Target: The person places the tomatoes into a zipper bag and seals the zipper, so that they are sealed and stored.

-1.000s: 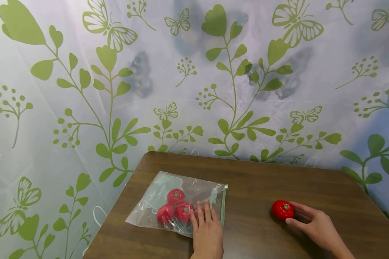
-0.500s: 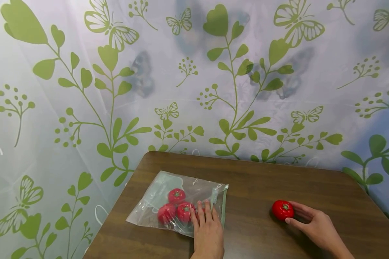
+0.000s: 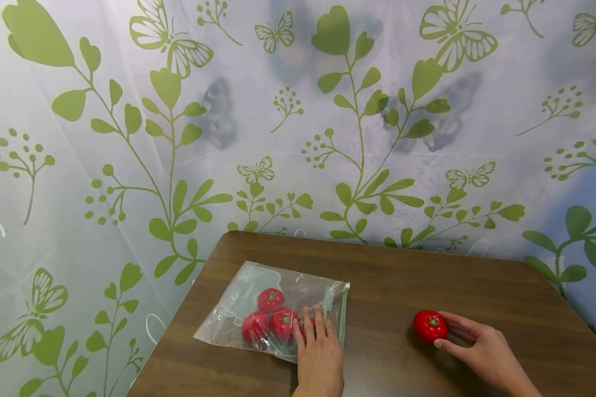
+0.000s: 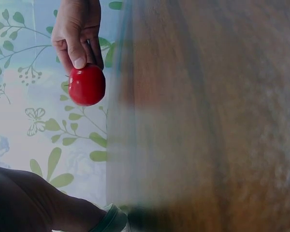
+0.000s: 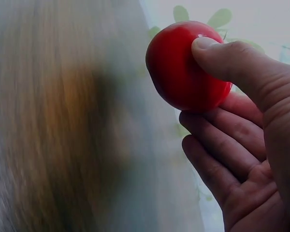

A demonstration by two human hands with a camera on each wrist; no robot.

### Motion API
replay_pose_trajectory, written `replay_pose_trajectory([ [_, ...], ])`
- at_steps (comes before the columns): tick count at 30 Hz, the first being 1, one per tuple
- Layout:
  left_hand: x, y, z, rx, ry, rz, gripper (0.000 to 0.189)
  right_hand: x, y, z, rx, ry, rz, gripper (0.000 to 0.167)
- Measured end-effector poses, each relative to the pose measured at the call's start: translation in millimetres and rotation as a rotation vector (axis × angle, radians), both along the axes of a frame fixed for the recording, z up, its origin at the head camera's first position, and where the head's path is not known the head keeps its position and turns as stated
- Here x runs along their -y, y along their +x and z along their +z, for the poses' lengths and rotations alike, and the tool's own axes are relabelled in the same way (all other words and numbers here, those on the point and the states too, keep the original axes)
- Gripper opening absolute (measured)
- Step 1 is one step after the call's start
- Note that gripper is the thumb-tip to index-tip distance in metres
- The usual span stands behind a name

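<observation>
My right hand (image 3: 482, 342) pinches a red tomato (image 3: 430, 326) between thumb and fingers, at the right of the table. In the right wrist view the thumb lies across the tomato (image 5: 186, 67) and the fingers are beneath it. A gap shows between this tomato (image 4: 87, 85) and the tabletop in the left wrist view. At the left, a clear zip bag (image 3: 303, 284) lies flat with several red tomatoes (image 3: 270, 299) inside. My left hand (image 3: 320, 355) rests on the bag's near right part with its fingers spread, partly covering one tomato.
The brown wooden table (image 3: 382, 286) reaches back to a curtain (image 3: 298, 138) printed with green leaves and butterflies. Bare wood lies between the bag and the right hand. The bag's green zip edge (image 3: 344, 314) faces right.
In the last half second my right hand and its tomato have shifted slightly left and toward me. The left hand and the bag have stayed in place.
</observation>
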State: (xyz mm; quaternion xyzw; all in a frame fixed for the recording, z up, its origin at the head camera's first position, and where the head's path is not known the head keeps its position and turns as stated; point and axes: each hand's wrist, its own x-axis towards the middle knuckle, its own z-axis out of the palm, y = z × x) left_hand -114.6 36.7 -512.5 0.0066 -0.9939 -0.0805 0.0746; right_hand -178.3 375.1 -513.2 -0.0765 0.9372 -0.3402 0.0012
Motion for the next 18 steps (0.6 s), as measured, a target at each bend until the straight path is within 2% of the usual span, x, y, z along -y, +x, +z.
replay_pose_trajectory([
  [10,0.0,0.4,0.5,-0.012,-0.001,0.002,0.074,25,5.3,5.6,0.081,-0.077,0.068,0.072],
  [18,0.6,0.3,1.4,0.012,0.009,0.001,0.08,50,10.3,4.8,0.051,-0.152,0.134,0.067],
])
